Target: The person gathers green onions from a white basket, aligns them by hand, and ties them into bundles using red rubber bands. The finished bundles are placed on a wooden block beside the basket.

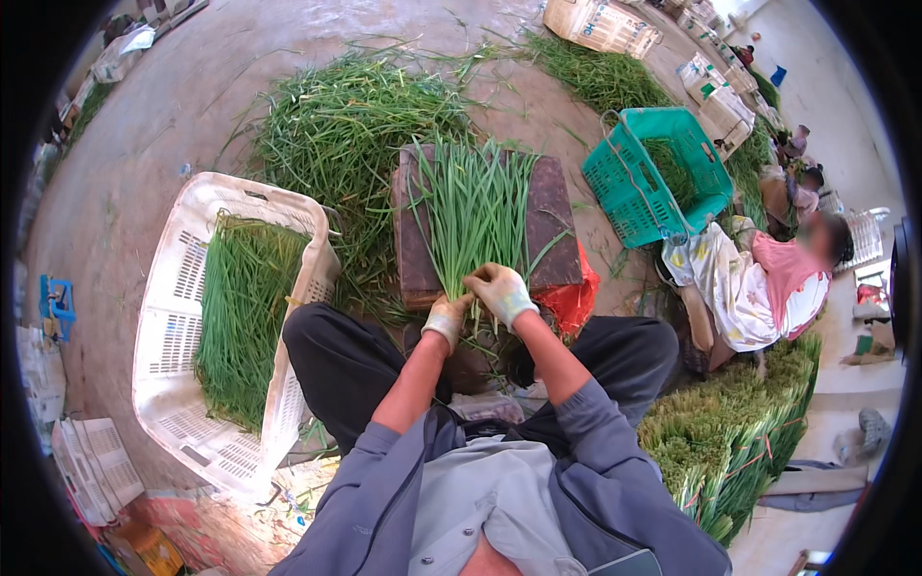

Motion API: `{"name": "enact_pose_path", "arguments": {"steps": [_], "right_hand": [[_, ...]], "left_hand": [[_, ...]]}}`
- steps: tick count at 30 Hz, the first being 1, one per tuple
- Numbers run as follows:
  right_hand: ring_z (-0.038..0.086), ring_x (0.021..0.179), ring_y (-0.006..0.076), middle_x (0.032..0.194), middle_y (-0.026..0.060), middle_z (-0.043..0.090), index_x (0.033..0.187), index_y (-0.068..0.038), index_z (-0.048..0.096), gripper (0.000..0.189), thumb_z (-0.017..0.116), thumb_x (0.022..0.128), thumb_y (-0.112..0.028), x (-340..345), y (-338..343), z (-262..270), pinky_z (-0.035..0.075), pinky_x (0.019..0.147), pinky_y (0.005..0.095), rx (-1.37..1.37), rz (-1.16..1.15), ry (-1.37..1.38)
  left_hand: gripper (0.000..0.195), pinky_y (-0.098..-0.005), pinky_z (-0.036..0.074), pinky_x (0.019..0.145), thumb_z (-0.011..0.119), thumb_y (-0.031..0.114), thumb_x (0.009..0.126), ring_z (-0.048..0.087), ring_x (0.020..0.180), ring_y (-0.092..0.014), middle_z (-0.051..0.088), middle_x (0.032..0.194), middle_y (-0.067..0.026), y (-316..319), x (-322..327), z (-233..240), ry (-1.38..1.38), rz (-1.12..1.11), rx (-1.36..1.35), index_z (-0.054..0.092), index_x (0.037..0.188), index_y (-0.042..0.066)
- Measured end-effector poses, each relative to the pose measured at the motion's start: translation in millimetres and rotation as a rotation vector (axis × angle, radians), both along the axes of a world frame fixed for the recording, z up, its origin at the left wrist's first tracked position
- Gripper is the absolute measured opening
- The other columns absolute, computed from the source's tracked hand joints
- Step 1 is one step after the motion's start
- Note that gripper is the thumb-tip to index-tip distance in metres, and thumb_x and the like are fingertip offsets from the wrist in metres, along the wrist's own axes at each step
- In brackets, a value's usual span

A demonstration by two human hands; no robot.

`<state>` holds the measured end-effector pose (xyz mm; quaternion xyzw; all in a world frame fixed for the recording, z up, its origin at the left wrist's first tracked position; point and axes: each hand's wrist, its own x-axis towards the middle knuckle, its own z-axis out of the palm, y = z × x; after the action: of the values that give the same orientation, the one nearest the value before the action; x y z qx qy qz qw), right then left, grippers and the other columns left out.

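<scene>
Both my hands wear thin, stained gloves with the fingertips bare. My left hand (448, 317) grips the lower ends of a fan of long green leafy stalks (472, 209), like garlic chives. The stalks lie spread over a dark, flat-topped block (551, 216), their tips pointing away from me. My right hand (498, 288) is beside it, thumb and forefinger pinched together at the base of the stalks; whether a stalk is between them cannot be told. A few loose leaves lie on the block's right part.
A heap of loose greens (360, 108) lies behind the block. At left stands a white plastic crate (155, 288) holding greens; at right, a green crate (627, 194). A seated person (763, 281) is at the right, near bundled greens (742, 432). A red plastic bag (580, 295) touches the block.
</scene>
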<state>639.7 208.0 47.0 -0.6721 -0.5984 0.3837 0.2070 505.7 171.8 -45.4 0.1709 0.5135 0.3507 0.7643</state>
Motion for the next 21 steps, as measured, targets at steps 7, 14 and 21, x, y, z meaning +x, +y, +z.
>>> {"name": "enact_pose_path", "arguments": {"steps": [7, 14, 21], "right_hand": [[0.069, 0.077, 0.0159, 0.081, 0.0062, 0.071, 0.098, 0.0, 0.071, 0.027, 0.077, 0.088, -0.025, -5.9, 22.9, -43.5, 0.052, 0.066, 0.0309, -0.037, -0.211, 0.304], [0.066, 0.083, 0.0085, 0.09, -0.001, 0.071, 0.099, -0.006, 0.07, 0.009, 0.072, 0.093, -0.013, 18.4, -20.3, -19.6, 0.052, 0.072, 0.0254, -0.018, -0.159, 0.54], [0.063, 0.082, 0.0076, 0.088, 0.0003, 0.071, 0.097, -0.003, 0.072, 0.01, 0.073, 0.089, -0.009, 21.1, -92.2, 37.0, 0.053, 0.077, 0.0268, -0.331, 0.558, 0.423]], "left_hand": [[0.046, -0.0339, 0.049, 0.084, 0.072, 0.027, 0.087, 0.061, 0.095, -0.017, 0.066, 0.113, -0.0029, -8.2, 2.1, 18.7, -0.125, -0.001, 0.151, 0.063, 0.129, 0.011], [0.037, -0.0451, 0.053, 0.091, 0.054, 0.034, 0.103, 0.061, 0.109, -0.026, 0.063, 0.125, -0.0049, -0.8, 3.2, 6.4, -0.6, 0.111, -0.184, 0.061, 0.135, 0.016], [0.027, -0.0422, 0.056, 0.059, 0.061, 0.029, 0.099, 0.066, 0.068, -0.027, 0.069, 0.087, -0.011, 2.6, 4.3, -24.3, -0.142, 0.235, -0.086, 0.065, 0.108, 0.004]]}}
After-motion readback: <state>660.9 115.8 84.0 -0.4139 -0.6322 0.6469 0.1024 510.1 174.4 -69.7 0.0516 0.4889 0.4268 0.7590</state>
